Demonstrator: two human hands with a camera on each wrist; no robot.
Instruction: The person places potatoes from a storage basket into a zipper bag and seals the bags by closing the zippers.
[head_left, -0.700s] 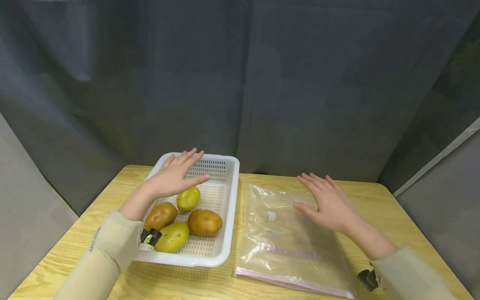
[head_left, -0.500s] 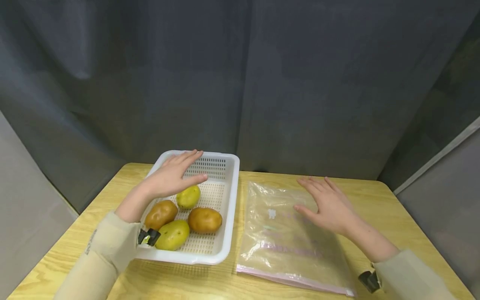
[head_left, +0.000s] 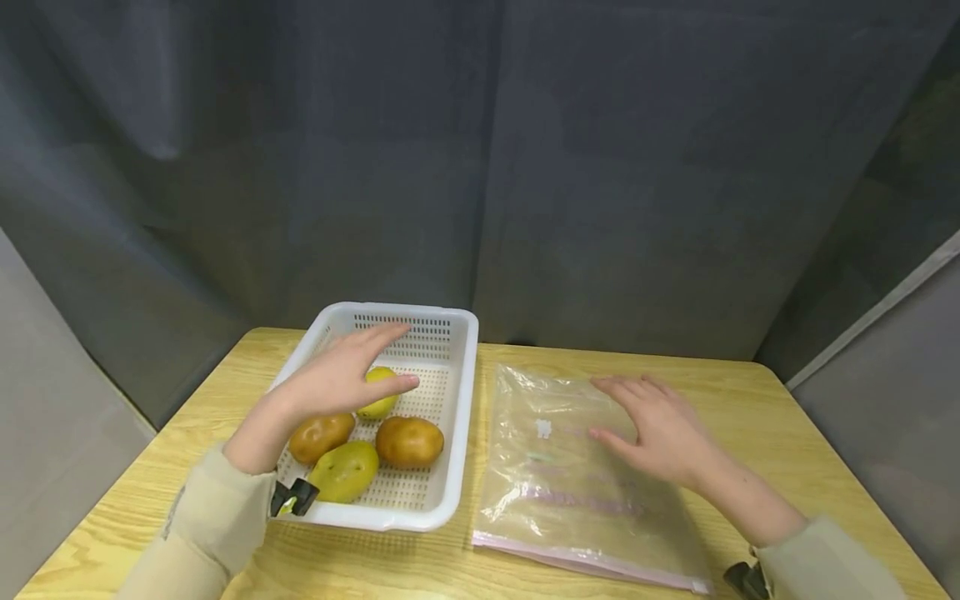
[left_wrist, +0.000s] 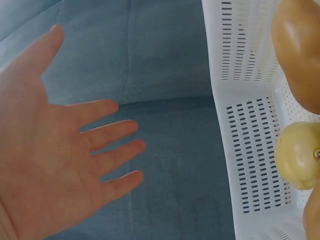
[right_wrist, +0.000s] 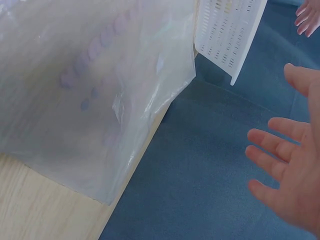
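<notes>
Head | left hand (head_left: pixel 333 381): spread, above basket (head_left: pixel 466 392) | right hand (head_left: pixel 662 429): spread, above bag (head_left: pixel 555 521)

There are four potatoes (head_left: pixel 409 442): two brown and two yellow. Three of the four show, at least in part, in the left wrist view. There is one basket (head_left: pixel 462 417), one plastic bag (head_left: pixel 585 475) with one white mark (head_left: pixel 543 428), and one table (head_left: pixel 772 467). One left hand (head_left: pixel 330 381) and one right hand (head_left: pixel 662 431) make two hands in total, each counting one thumb (left_wrist: pixel 46 46) and four fingers (left_wrist: pixel 110 132). There are also two sleeves (head_left: pixel 225 512) and two black wrist devices (head_left: pixel 302 496), one of each per hand.
</notes>
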